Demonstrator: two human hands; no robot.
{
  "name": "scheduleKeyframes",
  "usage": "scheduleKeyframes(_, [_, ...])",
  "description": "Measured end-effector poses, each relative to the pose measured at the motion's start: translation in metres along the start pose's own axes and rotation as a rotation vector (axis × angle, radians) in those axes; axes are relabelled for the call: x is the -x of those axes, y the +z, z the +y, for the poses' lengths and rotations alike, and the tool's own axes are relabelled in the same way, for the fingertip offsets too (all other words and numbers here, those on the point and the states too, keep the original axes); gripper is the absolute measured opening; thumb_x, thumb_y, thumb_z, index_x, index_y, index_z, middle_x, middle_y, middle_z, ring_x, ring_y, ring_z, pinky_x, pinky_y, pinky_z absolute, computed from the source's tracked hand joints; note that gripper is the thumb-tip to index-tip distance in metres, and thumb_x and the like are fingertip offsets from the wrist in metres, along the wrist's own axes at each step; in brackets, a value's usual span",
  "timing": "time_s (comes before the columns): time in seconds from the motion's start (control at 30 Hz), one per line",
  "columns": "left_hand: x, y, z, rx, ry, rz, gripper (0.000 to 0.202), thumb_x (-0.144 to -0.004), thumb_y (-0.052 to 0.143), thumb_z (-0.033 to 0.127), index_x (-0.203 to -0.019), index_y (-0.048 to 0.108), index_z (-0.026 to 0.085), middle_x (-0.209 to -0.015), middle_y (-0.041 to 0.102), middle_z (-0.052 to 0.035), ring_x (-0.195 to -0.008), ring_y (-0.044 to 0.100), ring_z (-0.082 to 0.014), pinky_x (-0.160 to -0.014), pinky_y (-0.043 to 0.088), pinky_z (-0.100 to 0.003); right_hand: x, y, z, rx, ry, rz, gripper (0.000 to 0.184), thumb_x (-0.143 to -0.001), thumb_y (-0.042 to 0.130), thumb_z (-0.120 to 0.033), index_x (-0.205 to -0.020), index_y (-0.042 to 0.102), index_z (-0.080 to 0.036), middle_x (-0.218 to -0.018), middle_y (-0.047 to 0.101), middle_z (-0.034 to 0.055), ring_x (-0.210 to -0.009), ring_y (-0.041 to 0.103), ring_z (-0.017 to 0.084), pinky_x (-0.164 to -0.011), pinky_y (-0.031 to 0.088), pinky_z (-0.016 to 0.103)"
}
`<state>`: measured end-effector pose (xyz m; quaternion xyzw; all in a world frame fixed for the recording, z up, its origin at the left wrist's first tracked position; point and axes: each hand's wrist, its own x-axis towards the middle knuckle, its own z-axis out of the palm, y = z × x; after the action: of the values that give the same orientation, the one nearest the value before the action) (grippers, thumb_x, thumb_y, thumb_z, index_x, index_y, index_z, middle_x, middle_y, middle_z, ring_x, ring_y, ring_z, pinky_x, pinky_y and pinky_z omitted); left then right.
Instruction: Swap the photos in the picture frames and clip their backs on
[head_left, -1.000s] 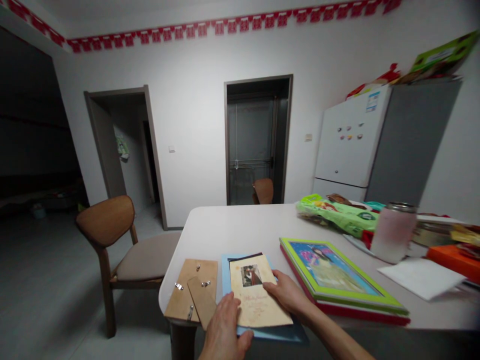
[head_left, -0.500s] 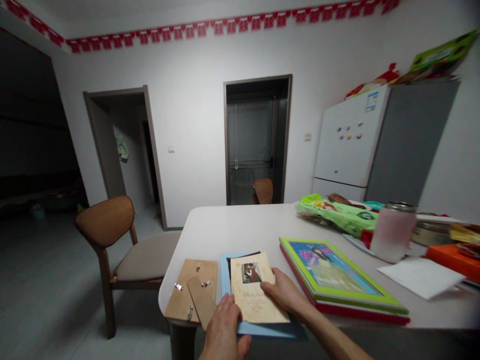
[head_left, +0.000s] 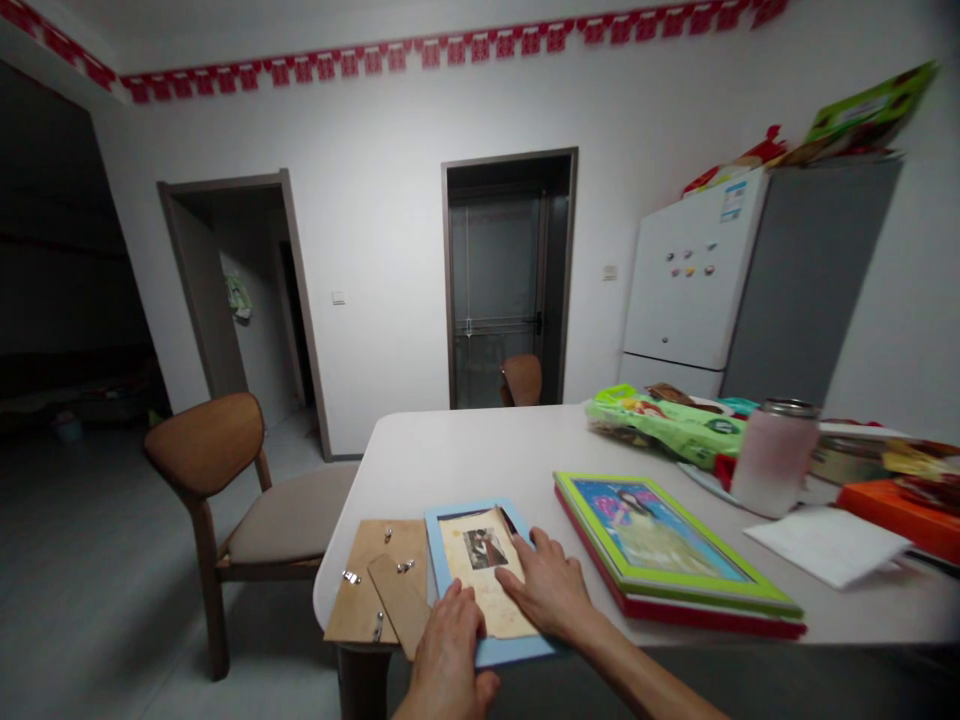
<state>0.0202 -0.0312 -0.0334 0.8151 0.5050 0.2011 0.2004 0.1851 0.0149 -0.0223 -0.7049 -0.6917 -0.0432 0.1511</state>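
Head view: green-framed picture (head_left: 652, 540) beside the blue frame (head_left: 435, 545).

This is a home, likely an eat-in kitchen or dining room. A white refrigerator (head_left: 694, 275) with magnets stands against the wall, a wooden chair (head_left: 289, 515) sits at a rounded white desk (head_left: 465, 450), a red paper-cut border (head_left: 450, 50) runs below the ceiling, and a blue picture frame (head_left: 511, 652) lies on the desk.
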Motion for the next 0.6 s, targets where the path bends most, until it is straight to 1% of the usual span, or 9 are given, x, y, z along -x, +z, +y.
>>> scheduleKeyframes(0.07, [-0.001,-0.002,0.001,0.0,-0.007,-0.012,0.048,-0.051,0.058,0.008,-0.098,0.049,0.015,-0.129,0.036,-0.0117,-0.123,0.022,-0.0237,-0.101,0.02,-0.039,0.0,0.006,-0.002,-0.014,-0.001,-0.005,0.045,-0.072,0.038,-0.047,-0.107,0.048,-0.02,-0.112,0.045,0.0134,-0.096,0.044,0.028,-0.073,0.033,0.041])
scheduleKeyframes(0.13, [0.0,-0.004,0.002,-0.001,-0.016,-0.02,0.043,-0.052,0.057,0.008,-0.093,0.05,0.015,-0.129,0.036,-0.0107,-0.123,0.022,-0.0228,-0.101,0.02,-0.039,-0.002,0.009,-0.003,-0.033,0.016,-0.01,0.05,-0.071,0.039,-0.048,-0.111,0.045,-0.019,-0.113,0.044,0.0131,-0.097,0.043,0.028,-0.074,0.032,0.041])
scheduleKeyframes(0.2, [0.0,-0.006,0.003,-0.003,-0.018,-0.023,0.04,-0.052,0.057,0.008,-0.09,0.05,0.016,-0.13,0.035,-0.0099,-0.123,0.022,-0.0215,-0.101,0.02,-0.037,-0.005,0.006,0.0,-0.069,0.038,-0.014,0.056,-0.071,0.04,-0.047,-0.119,0.038,-0.017,-0.111,0.046,0.0132,-0.096,0.044,0.027,-0.074,0.033,0.04])
scheduleKeyframes(0.27, [0.001,-0.008,0.004,-0.005,-0.021,-0.031,0.04,-0.051,0.058,0.008,-0.089,0.05,0.016,-0.131,0.034,-0.009,-0.123,0.022,-0.0205,-0.101,0.02,-0.035,-0.008,0.0,0.004,-0.107,0.033,0.01,0.062,-0.072,0.04,-0.046,-0.124,0.031,-0.015,-0.113,0.046,0.0141,-0.098,0.043,0.027,-0.076,0.033,0.039])
scheduleKeyframes(0.33, [0.002,-0.008,0.005,-0.013,-0.027,-0.044,0.041,-0.05,0.058,0.008,-0.089,0.051,0.017,-0.133,0.031,-0.0079,-0.123,0.022,-0.0205,-0.101,0.019,-0.035,-0.007,-0.009,0.009,-0.135,-0.039,0.014,0.063,-0.07,0.044,-0.046,-0.124,0.032,-0.016,-0.118,0.043,0.0139,-0.104,0.039,0.027,-0.081,0.031,0.038])
scheduleKeyframes(0.4, [0.003,-0.008,0.006,-0.033,-0.034,-0.054,0.041,-0.051,0.056,0.008,-0.09,0.051,0.018,-0.134,0.029,-0.0065,-0.124,0.02,-0.0212,-0.101,0.018,-0.037,-0.003,-0.015,0.014,-0.156,-0.179,-0.062,0.057,-0.066,0.05,-0.045,-0.118,0.041,-0.022,-0.12,0.042,0.0104,-0.107,0.038,0.026,-0.084,0.03,0.037])
scheduleKeyframes(0.47, [0.004,-0.008,0.008,-0.052,-0.03,-0.052,0.041,-0.052,0.054,0.008,-0.091,0.052,0.018,-0.133,0.031,-0.0056,-0.124,0.018,-0.0213,-0.102,0.016,-0.038,0.001,-0.018,0.017,-0.183,-0.313,-0.166,0.049,-0.065,0.052,-0.043,-0.11,0.049,-0.027,-0.117,0.045,0.0077,-0.105,0.039,0.025,-0.084,0.03,0.036])
scheduleKeyframes(0.53, [0.004,-0.008,0.008,-0.055,-0.02,-0.053,0.041,-0.053,0.053,0.009,-0.093,0.051,0.018,-0.131,0.034,-0.0054,-0.124,0.018,-0.0208,-0.102,0.015,-0.037,0.005,-0.018,0.019,-0.218,-0.38,-0.199,0.047,-0.067,0.05,-0.039,-0.112,0.049,-0.026,-0.117,0.045,0.0083,-0.106,0.04,0.024,-0.085,0.031,0.035])
scheduleKeyframes(0.6, [0.004,-0.008,0.007,-0.056,-0.007,-0.066,0.041,-0.053,0.052,0.011,-0.094,0.051,0.018,-0.131,0.034,-0.0054,-0.124,0.018,-0.0206,-0.102,0.015,-0.036,0.007,-0.016,0.019,-0.257,-0.405,-0.188,0.051,-0.068,0.049,-0.036,-0.117,0.043,-0.022,-0.122,0.04,0.0106,-0.109,0.038,0.024,-0.088,0.029,0.034])
